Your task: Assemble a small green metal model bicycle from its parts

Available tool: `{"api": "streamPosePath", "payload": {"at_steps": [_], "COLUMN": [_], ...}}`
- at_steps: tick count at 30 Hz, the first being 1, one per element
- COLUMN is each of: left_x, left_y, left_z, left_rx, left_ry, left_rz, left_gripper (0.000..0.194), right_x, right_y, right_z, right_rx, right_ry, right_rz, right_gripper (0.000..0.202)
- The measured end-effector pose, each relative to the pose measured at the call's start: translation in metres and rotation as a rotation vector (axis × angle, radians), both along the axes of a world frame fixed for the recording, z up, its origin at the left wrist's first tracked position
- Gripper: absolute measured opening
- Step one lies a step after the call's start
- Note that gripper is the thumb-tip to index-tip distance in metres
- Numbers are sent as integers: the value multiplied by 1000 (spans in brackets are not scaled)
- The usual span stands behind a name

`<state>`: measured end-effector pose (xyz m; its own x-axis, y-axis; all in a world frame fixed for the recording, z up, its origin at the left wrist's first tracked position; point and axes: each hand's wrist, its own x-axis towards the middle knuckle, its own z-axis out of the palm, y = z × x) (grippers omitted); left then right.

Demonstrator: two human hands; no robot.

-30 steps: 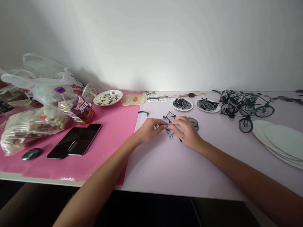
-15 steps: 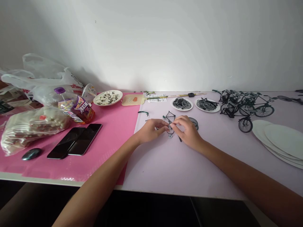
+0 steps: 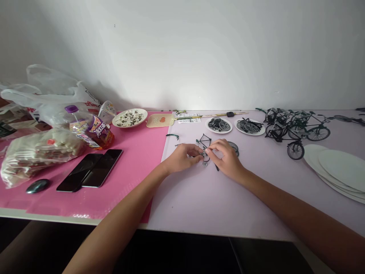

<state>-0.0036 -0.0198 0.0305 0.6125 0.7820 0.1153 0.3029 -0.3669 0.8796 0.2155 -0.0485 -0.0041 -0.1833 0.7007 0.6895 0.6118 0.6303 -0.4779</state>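
A drink bottle (image 3: 99, 132), phones (image 3: 103, 168) and model bicycles (image 3: 305, 131) sharing one table (image 3: 199, 201) suggest a home.

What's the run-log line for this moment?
left hand: at small part, grip unclear | right hand: pinched beside it | frame: just beyond hands | bikes: off to right

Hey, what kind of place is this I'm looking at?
Probably a table at home used as a workbench, though it could be a small workshop. Model bikes and plates of bike parts suggest handiwork; the phones and drink bottle look homely.
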Motion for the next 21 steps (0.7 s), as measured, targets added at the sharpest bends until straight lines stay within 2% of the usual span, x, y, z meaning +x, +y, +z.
{"api": "streamPosePath", "payload": {"at_steps": [10,19,21], "left_x": [0,1,1], "left_y": [0,5,6], "left_z": [1,1,0], "left_rx": [-55,-150,-187], "left_ry": [-21,-97,-111], "left_rz": [-3,202,234], "left_gripper": [18,16,18], "right_x": [-1,2,4], "right_y": [-1,3,4], "right_z": [1,-6,-10], "right_rx": [-3,-50,-47], "right_ry": [16,-88,-157], "right_rz": [16,-12,-3], "right_gripper": [16,4,11]}}
